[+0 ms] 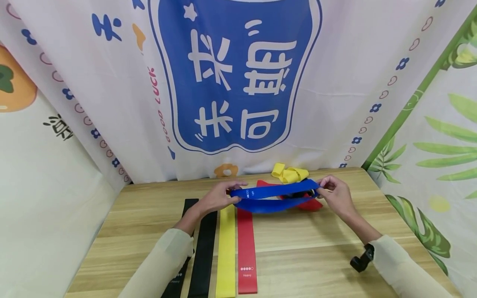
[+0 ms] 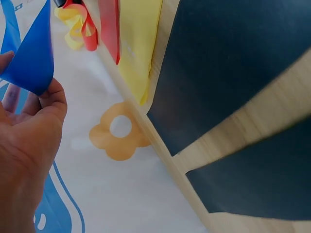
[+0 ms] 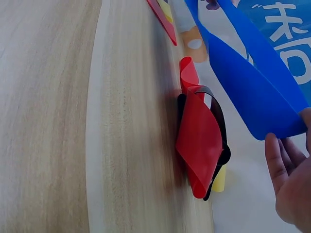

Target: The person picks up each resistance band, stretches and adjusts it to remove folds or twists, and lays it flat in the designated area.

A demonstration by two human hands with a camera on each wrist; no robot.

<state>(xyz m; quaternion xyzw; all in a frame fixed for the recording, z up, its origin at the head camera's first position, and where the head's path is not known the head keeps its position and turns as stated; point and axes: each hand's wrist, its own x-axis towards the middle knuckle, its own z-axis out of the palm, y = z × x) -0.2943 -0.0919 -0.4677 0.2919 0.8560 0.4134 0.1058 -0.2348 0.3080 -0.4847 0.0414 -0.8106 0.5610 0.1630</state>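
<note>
The blue band (image 1: 266, 205) is held up off a wooden table (image 1: 298, 256), toward its back edge. A white curtain (image 1: 343, 62) hangs behind, printed with a big blue panel and white characters, and a leafy cloth (image 1: 458, 136) covers the right side. On the tabletop two black strips (image 1: 205, 252), a yellow strip (image 1: 226, 252) and a red strip (image 1: 246, 252) marked "Heavy" lie flat side by side; farther back, a curled yellow band (image 1: 292, 174) and a red loop (image 3: 199, 136) sit together with something black (image 3: 221, 119). The blue band spans the gap between the person's hands, near that red loop: the left hand (image 1: 220, 194) pinches one end between thumb and fingers, and the right hand (image 1: 337, 195) pinches the other. It's a wide, flat loop of even, bright blue, its two sides parted into a long, narrow opening, with white print near the left end, too small for me to read.
</note>
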